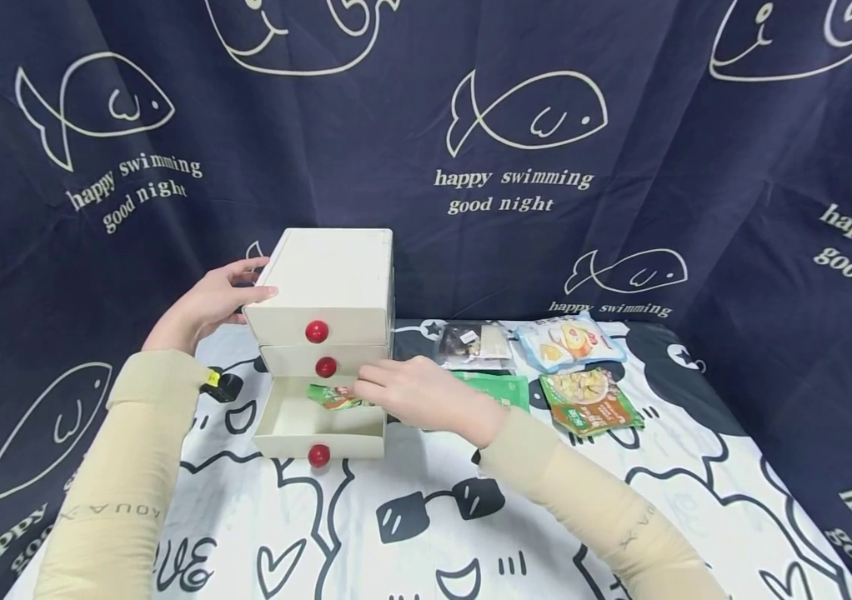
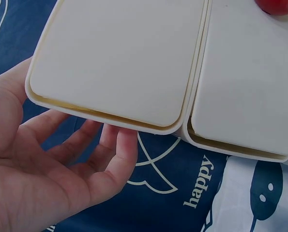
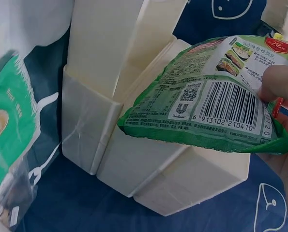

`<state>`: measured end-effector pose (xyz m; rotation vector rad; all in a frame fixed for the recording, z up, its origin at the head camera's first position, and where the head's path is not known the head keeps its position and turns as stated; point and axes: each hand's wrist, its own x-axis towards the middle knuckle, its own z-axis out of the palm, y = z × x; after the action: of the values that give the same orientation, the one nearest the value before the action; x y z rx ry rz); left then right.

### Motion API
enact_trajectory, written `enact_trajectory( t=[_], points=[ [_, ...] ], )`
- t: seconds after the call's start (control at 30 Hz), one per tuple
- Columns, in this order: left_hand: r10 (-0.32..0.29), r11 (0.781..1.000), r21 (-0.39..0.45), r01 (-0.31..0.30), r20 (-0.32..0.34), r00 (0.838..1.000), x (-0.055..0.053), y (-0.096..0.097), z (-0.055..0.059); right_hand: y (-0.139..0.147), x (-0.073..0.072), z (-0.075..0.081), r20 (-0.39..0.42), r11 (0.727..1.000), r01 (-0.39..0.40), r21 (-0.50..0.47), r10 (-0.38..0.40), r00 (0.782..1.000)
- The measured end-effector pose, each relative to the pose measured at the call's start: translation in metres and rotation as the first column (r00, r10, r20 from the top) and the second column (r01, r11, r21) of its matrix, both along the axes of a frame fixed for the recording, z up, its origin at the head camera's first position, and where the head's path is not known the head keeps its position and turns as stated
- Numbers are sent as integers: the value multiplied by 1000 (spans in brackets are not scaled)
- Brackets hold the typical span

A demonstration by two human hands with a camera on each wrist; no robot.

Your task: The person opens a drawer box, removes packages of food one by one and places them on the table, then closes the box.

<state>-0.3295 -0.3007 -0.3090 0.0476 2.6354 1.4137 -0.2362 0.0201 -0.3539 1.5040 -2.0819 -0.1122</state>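
A white cabinet with three drawers stands against the dark curtain, each drawer with a red knob. Its bottom drawer is pulled out, while the upper two are closed. My left hand rests against the cabinet's upper left side; in the left wrist view its fingers bend loosely beside the casing. My right hand pinches a green seasoning packet by one end, over the open drawer. The packet's printed back and barcode face the right wrist camera. The drawer's far right corner is hidden by my right hand.
Right of the cabinet lie a clear bag with dark contents, a blue-white food bag, a green packet and a green-brown packet. A small black object with a yellow mark sits left of the drawer.
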Motion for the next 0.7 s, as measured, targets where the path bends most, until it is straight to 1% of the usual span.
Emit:
enact_trajectory(
  t=[0.13, 0.23, 0.5, 0.7],
  points=[
    [2, 1000, -2, -2, 2, 1000, 0, 0, 0, 10, 2, 2, 2, 1000, 7, -11, -7, 1000],
    [7, 1000, -6, -7, 4, 1000, -1, 0, 0, 17, 3, 3, -11, 1000, 9, -21, -10, 1000],
    [9, 1000, -5, -9, 7, 1000, 0, 1, 1, 41, 5, 2, -3, 999, 6, -49, -6, 1000],
    [12, 1000, -5, -12, 11, 1000, 0, 1, 0, 56, 9, 1, -36, 999, 10, -50, -12, 999]
  ],
)
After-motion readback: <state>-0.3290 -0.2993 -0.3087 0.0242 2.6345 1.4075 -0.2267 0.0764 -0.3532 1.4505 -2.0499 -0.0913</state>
